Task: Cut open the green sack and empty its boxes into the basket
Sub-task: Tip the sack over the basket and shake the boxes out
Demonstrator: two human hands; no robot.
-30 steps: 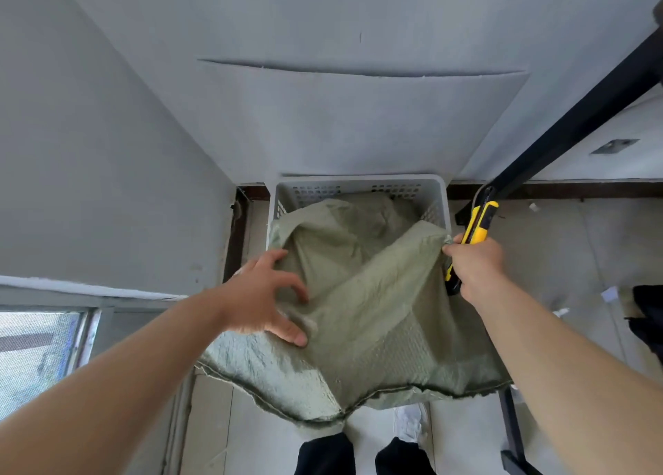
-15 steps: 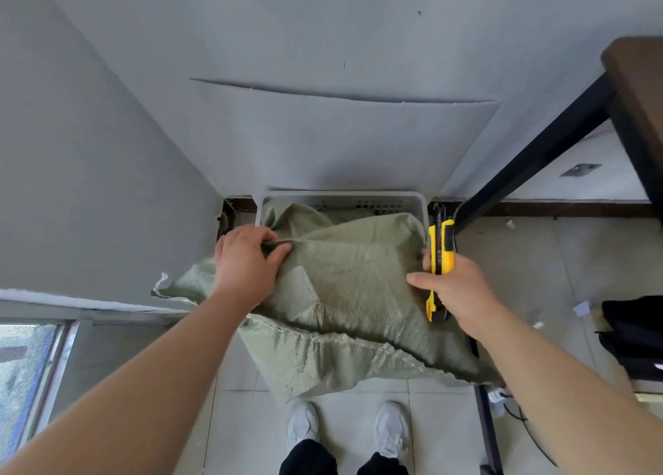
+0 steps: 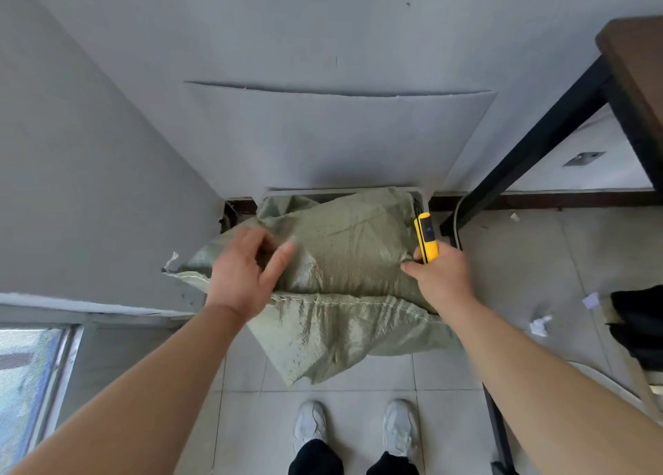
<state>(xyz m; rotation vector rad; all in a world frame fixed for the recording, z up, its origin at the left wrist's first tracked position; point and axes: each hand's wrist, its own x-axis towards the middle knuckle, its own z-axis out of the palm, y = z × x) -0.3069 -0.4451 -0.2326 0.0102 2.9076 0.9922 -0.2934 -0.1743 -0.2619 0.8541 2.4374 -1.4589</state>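
Green woven fabric fills the middle of the view: the sack point(image 3: 344, 259) is draped over the basket point(image 3: 421, 194), of which only a strip of pale rim is seen at the far side, against the grey wall point(image 3: 323, 133). The sack's near end hangs down past the basket toward the tiled floor point(image 3: 520, 259), just ahead of two white shoes point(image 3: 310, 426). The left hand point(image 3: 244, 273) is laid on the sack's left part, fingers bent and thumb spread apart from them on the fabric — the hand is blurred, and whether any cloth is held between them cannot be told. The right hand point(image 3: 441, 277) is wrapped tightly round a yellow knife point(image 3: 426, 236), whose upper half sticks up out of the fist beside the basket's right corner; whether a blade is out cannot be made out. The thumb of that hand is pressed to the sack's right edge, where the fabric is puckered. A dark table point(image 3: 635, 61) on black legs is seen at the right, with paper scraps point(image 3: 540, 325) and something black point(image 3: 638, 327) on the floor below it. A window point(image 3: 25, 377) is seen at lower left.
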